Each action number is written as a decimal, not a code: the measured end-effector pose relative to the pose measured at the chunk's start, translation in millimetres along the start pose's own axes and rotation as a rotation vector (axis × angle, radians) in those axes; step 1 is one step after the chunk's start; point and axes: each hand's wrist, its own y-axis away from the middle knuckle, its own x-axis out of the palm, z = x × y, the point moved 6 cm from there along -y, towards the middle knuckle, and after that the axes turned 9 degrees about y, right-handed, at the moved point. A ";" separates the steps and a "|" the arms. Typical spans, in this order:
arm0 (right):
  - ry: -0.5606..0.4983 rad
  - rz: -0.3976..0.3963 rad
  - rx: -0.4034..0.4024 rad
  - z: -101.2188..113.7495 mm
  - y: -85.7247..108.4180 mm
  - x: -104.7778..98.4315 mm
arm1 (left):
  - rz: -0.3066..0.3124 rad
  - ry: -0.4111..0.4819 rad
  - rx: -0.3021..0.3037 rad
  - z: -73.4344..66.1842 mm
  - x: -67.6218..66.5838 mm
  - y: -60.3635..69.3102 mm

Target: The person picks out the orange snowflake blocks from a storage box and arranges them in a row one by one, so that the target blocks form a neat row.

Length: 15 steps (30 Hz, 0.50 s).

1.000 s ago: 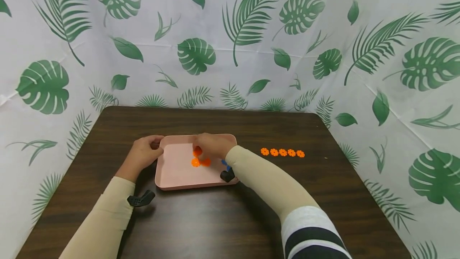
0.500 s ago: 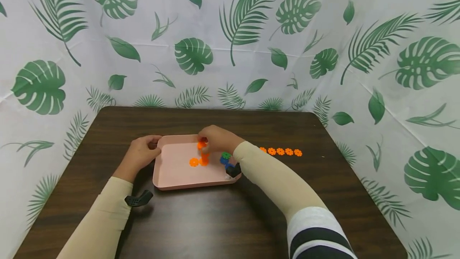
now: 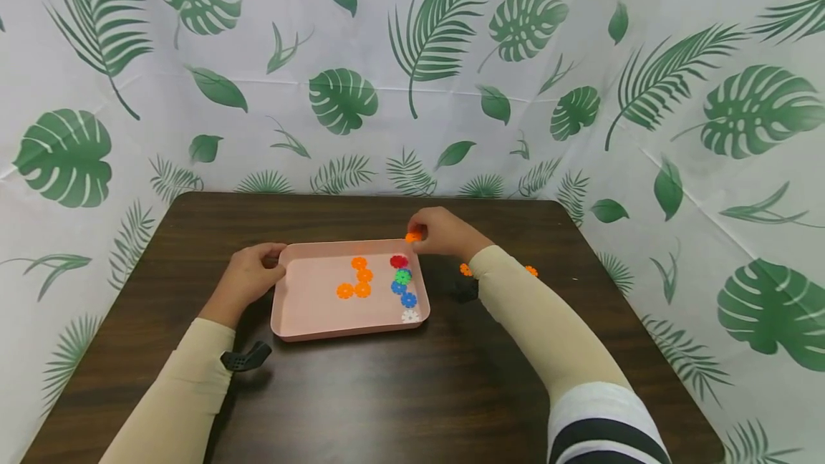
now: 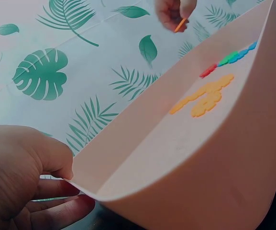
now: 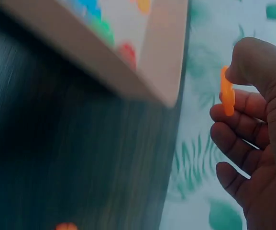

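My left hand [image 3: 248,278] grips the left rim of a shallow pink tray [image 3: 309,321] near its far corner, the thumb on the edge and fingers outside. Raised by the tray's far right corner, my right hand [image 3: 445,231] pinches an orange flower-shaped disc [image 5: 227,92] between thumb and fingertips. Inside the tray, several orange discs [image 3: 363,289] form a bent line. Along its right side lie a red disc [image 3: 399,261], a green disc [image 3: 402,276], blue discs [image 3: 409,300] and a white disc [image 3: 409,316].
Right of the tray, more orange discs [image 3: 531,271] lie on the dark wooden table [image 3: 361,392]; my right sleeve covers part of their row. A leaf-print white cloth [image 3: 271,92] hangs behind the table.
My right hand has moved up and right, out of the tray, with an orange disc in its fingers. The discs in the tray are uncovered. My left hand keeps its grip on the rim.
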 end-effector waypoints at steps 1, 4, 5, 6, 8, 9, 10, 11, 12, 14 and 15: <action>-0.007 -0.007 0.015 -8.1 4.8 -2.5 | 0.001 0.001 0.000 0.0 -0.2 0.2; -0.027 -0.031 0.062 -32.2 19.5 -9.7 | 0.000 0.002 -0.005 0.4 -1.1 0.8; -0.033 -0.038 0.077 -40.1 24.7 -12.2 | 0.000 0.002 -0.002 -0.1 -1.4 1.3; -0.040 -0.045 0.091 -47.9 30.4 -14.7 | -0.001 0.002 -0.004 0.1 -1.7 1.3; -0.051 -0.055 0.120 -64.6 42.0 -18.9 | -0.002 0.001 -0.003 -0.1 -1.9 1.4; -0.059 -0.057 0.131 -72.8 48.1 -20.9 | -0.002 -0.001 -0.003 0.1 -1.8 1.3; -0.062 -0.059 0.146 -81.8 54.1 -22.3 | -0.003 -0.001 -0.002 -0.2 -1.8 1.3; -0.067 -0.061 0.161 -90.6 60.4 -23.7 | -0.002 -0.001 0.000 -0.6 -1.7 1.3; -0.070 -0.062 0.179 -99.5 66.9 -24.7 | -0.002 -0.002 -0.001 -0.7 -1.4 1.2; -0.071 -0.064 0.224 -117.1 79.9 -26.1 | -0.001 -0.003 0.000 -1.6 -0.8 1.0; -0.071 -0.065 0.250 -125.3 86.7 -26.7 | 0.001 -0.003 0.002 -2.2 -0.4 1.0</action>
